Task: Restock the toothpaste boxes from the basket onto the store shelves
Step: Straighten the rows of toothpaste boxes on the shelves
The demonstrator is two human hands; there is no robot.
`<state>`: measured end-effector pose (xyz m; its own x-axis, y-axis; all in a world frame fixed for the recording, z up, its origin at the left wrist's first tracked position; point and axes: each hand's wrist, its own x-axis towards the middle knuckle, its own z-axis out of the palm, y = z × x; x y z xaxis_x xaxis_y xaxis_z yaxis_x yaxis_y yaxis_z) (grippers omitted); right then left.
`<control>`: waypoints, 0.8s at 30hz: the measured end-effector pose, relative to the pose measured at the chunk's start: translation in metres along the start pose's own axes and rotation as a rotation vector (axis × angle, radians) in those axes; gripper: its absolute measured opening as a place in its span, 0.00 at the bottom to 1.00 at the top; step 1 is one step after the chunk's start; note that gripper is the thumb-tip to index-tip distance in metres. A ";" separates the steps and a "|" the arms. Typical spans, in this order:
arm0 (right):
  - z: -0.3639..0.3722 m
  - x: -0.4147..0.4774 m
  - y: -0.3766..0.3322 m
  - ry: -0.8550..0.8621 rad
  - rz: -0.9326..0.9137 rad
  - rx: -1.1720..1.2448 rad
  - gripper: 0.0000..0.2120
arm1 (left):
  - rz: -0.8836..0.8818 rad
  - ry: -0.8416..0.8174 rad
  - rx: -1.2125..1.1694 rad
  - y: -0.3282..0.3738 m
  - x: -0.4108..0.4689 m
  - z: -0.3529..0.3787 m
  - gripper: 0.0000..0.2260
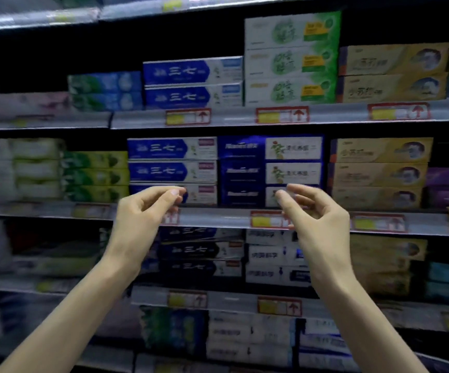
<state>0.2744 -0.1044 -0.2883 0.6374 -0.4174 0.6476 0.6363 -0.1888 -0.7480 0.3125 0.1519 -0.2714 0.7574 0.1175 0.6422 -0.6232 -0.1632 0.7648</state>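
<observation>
Both hands are raised in front of the middle shelf (218, 218). My left hand (145, 211) is curled with thumb and fingers apart and nothing in it, just in front of a stack of blue and white toothpaste boxes (172, 160). My right hand (314, 211) is likewise empty with fingers apart, in front of a stack of dark blue toothpaste boxes (270, 160). Whether the fingertips touch the lowest boxes is unclear. No basket is in view.
Stocked shelves fill the view: green and white boxes (290, 60) and blue boxes (191, 83) on the upper shelf, tan boxes (379, 173) to the right, green boxes (94, 176) to the left. Lower shelves hold more boxes (271, 257). Price tags (282, 114) line the shelf edges.
</observation>
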 end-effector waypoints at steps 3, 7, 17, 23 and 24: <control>0.045 -0.028 0.005 -0.058 0.052 0.021 0.11 | -0.057 0.079 0.015 -0.025 -0.007 -0.059 0.09; 0.107 -0.064 0.026 -0.121 0.126 0.015 0.10 | -0.151 0.165 0.034 -0.070 -0.019 -0.122 0.10; 0.237 -0.129 0.115 -0.151 0.257 -0.196 0.11 | -0.285 0.151 0.171 -0.200 -0.021 -0.190 0.08; 0.274 -0.131 0.165 -0.088 0.217 -0.467 0.15 | -0.231 0.125 0.452 -0.257 0.009 -0.193 0.08; 0.279 -0.131 0.171 -0.080 0.195 -0.507 0.16 | -0.209 0.131 0.531 -0.264 0.017 -0.193 0.10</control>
<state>0.4213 0.1659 -0.4602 0.7663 -0.4226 0.4840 0.2265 -0.5272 -0.8190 0.4520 0.3860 -0.4528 0.8021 0.3147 0.5075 -0.2550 -0.5880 0.7677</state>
